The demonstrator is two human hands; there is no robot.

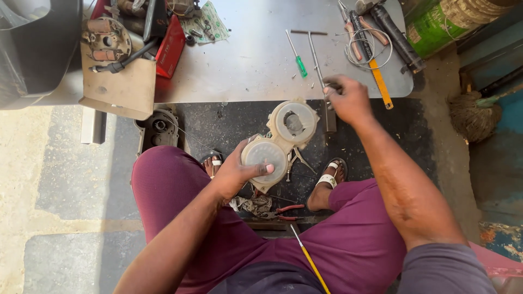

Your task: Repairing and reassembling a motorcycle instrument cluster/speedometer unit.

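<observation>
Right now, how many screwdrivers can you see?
2: a green-handled screwdriver lying on the metal table, and a yellow-handled screwdriver resting across the lap. Others may be hidden in the clutter.

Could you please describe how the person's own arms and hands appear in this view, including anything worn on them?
Both forearms are bare down to the wrists, with no gloves, watch or rings visible on the left hand or the right hand. A greyish-purple short sleeve covers the right upper arm. The left thumbnail looks pale pink. No sleeve shows on the left arm.
</observation>
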